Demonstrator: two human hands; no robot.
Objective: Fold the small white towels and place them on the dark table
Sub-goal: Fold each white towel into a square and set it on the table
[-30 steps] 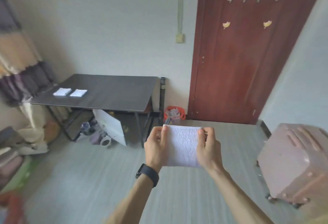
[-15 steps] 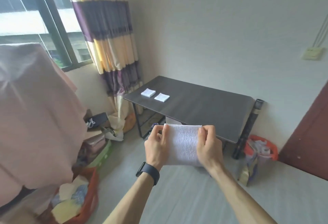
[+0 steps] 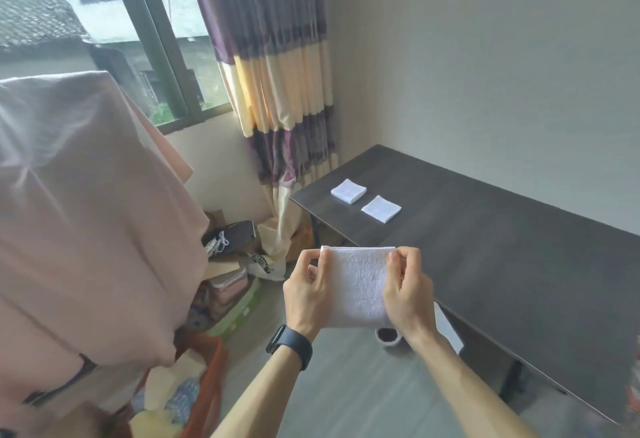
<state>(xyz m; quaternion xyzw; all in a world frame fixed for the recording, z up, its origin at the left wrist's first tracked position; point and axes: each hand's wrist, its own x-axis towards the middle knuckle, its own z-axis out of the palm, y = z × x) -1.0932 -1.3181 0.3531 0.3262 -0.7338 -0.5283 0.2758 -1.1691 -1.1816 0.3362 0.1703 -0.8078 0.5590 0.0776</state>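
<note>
I hold a small white towel (image 3: 358,285) upright in front of me, folded into a narrow rectangle. My left hand (image 3: 306,293) pinches its left edge near the top, and my right hand (image 3: 408,293) pinches its right edge. The dark table (image 3: 502,264) stands just beyond and to the right of my hands. Two folded white towels lie side by side near its far left corner, one (image 3: 348,190) further left and the other (image 3: 381,208) to its right. The towel in my hands is in the air, short of the table's near edge.
A large pink fabric-covered object (image 3: 86,212) fills the left side. A striped curtain (image 3: 277,73) hangs by the window behind the table's corner. Boxes, bags and an orange basket (image 3: 207,378) of cloths crowd the floor on the left. A small cup (image 3: 388,335) sits on the floor under my hands.
The view has swung left from the door to the window corner and come closer to the table. My hands keep the same grip on the towel.
</note>
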